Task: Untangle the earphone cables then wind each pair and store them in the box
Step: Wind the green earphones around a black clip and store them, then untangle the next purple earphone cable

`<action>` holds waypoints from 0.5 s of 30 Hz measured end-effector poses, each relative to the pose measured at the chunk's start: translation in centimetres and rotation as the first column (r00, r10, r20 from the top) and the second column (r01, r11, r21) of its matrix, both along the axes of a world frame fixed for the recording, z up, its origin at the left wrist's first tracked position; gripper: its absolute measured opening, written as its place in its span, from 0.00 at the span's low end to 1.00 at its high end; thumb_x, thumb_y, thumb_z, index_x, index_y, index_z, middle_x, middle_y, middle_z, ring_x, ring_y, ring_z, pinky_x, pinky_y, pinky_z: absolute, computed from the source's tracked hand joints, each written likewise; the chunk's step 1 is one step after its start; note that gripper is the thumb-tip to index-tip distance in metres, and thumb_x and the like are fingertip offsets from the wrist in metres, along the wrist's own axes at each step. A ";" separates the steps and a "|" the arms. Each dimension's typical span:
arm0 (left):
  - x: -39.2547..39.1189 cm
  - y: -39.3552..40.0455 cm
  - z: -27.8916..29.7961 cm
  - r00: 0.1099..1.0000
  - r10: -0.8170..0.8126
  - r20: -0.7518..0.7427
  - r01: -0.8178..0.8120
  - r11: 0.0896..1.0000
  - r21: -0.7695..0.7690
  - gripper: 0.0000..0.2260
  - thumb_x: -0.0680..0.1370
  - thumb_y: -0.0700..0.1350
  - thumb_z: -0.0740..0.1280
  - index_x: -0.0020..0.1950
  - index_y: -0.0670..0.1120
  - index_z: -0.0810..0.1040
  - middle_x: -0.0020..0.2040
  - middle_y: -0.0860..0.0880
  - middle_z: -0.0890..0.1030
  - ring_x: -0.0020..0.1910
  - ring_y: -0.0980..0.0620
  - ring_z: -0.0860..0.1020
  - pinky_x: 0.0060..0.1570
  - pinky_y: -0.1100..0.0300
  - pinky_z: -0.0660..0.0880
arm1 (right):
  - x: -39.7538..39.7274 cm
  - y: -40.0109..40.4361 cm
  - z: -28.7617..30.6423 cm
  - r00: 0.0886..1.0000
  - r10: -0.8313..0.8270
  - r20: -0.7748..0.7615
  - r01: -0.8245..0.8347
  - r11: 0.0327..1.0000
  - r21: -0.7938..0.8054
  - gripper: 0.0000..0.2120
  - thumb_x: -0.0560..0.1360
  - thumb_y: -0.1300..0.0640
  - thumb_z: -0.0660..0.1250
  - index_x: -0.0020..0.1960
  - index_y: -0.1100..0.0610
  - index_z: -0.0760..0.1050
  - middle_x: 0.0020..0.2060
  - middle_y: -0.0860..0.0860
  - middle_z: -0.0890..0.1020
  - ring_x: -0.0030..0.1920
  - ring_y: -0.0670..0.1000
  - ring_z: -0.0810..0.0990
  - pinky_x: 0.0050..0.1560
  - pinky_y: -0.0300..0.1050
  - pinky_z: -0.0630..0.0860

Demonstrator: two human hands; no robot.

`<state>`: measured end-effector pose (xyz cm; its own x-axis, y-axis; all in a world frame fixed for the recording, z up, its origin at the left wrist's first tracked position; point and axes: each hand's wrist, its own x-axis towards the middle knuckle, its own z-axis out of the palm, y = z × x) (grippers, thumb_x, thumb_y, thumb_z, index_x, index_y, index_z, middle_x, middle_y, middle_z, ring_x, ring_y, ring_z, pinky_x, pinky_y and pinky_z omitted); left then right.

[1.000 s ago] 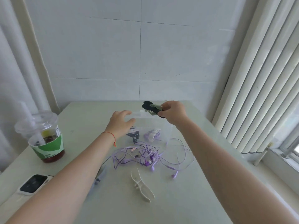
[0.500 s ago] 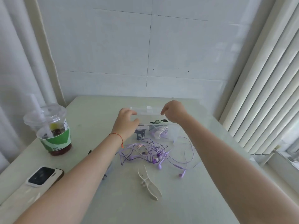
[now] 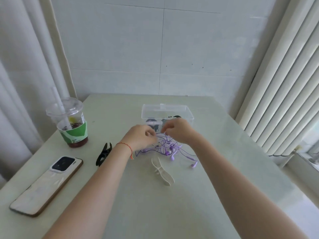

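Observation:
A tangle of purple earphone cables (image 3: 170,149) lies mid-table in front of a clear plastic box (image 3: 166,112). Dark wound earphones show through the box's wall. My left hand (image 3: 140,138) pinches the tangle at its left top. My right hand (image 3: 178,130) pinches cable strands at the tangle's upper right. Purple earbuds (image 3: 193,163) trail out toward the near right. A cream winder clip (image 3: 162,171) lies just in front of the tangle. A black winder clip (image 3: 103,153) lies to the left of my left wrist.
A drink cup with a straw and green sleeve (image 3: 71,123) stands at the left. A phone (image 3: 47,184) lies face down near the left front edge. Vertical blinds (image 3: 283,87) hang along the right side, a tiled wall behind the table.
My right hand put the dark wound earphones into the box. Both hands then came back from the box's rim to the purple tangle and took hold of its strands.

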<state>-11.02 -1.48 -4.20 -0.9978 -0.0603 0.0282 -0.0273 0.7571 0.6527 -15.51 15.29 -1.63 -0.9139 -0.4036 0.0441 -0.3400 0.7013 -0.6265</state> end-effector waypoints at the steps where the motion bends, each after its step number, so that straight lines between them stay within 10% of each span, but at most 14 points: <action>1: -0.1 -0.1 0.0 0.998 -0.030 0.059 0.033 0.999 -0.042 0.09 0.71 0.49 0.74 0.49 0.52 0.80 0.46 0.51 0.80 0.46 0.51 0.78 0.48 0.61 0.73 | 0.0 -0.3 -0.5 1.000 0.010 0.007 -0.011 0.998 0.054 0.15 0.72 0.65 0.60 0.44 0.52 0.83 0.41 0.47 0.82 0.42 0.50 0.79 0.48 0.43 0.76; 6: 0.0 -0.8 0.4 0.977 -0.121 0.174 0.142 0.983 -0.117 0.09 0.70 0.47 0.76 0.49 0.50 0.82 0.40 0.54 0.78 0.43 0.53 0.77 0.42 0.64 0.71 | 0.6 -0.1 -1.3 0.995 0.076 0.072 -0.083 0.992 0.091 0.14 0.75 0.60 0.60 0.51 0.52 0.84 0.44 0.44 0.81 0.43 0.46 0.77 0.45 0.37 0.73; 15: -0.3 -0.7 1.2 0.965 0.021 -0.260 0.018 0.989 0.147 0.04 0.73 0.48 0.73 0.42 0.50 0.80 0.35 0.55 0.77 0.32 0.58 0.73 0.34 0.66 0.68 | 0.0 0.7 -1.5 0.991 -0.042 -0.128 0.009 0.970 -0.244 0.04 0.75 0.53 0.70 0.44 0.52 0.82 0.41 0.43 0.82 0.45 0.42 0.77 0.44 0.32 0.69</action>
